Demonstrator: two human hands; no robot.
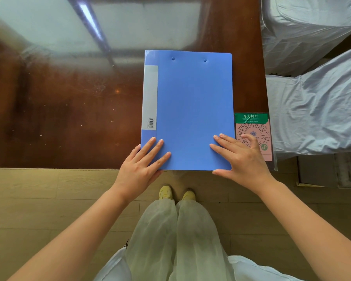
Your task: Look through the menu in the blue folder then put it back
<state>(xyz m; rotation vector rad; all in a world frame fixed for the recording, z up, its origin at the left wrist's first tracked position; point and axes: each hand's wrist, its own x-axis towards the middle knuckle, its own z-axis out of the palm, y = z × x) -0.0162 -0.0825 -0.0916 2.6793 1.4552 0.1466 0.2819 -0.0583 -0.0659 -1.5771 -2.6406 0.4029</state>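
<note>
A blue folder lies closed and flat on the brown glass-topped table, its spine with a white label strip on the left and its lower edge at the table's front edge. My left hand rests with spread fingers on the folder's lower left corner. My right hand lies flat on the lower right corner, thumb along the bottom edge and little finger reaching over the card beside it. The menu inside is hidden by the cover.
A pink QR-code card in a clear sleeve lies just right of the folder. White-covered chairs stand to the right of the table. Wooden floor and my legs are below the table's front edge.
</note>
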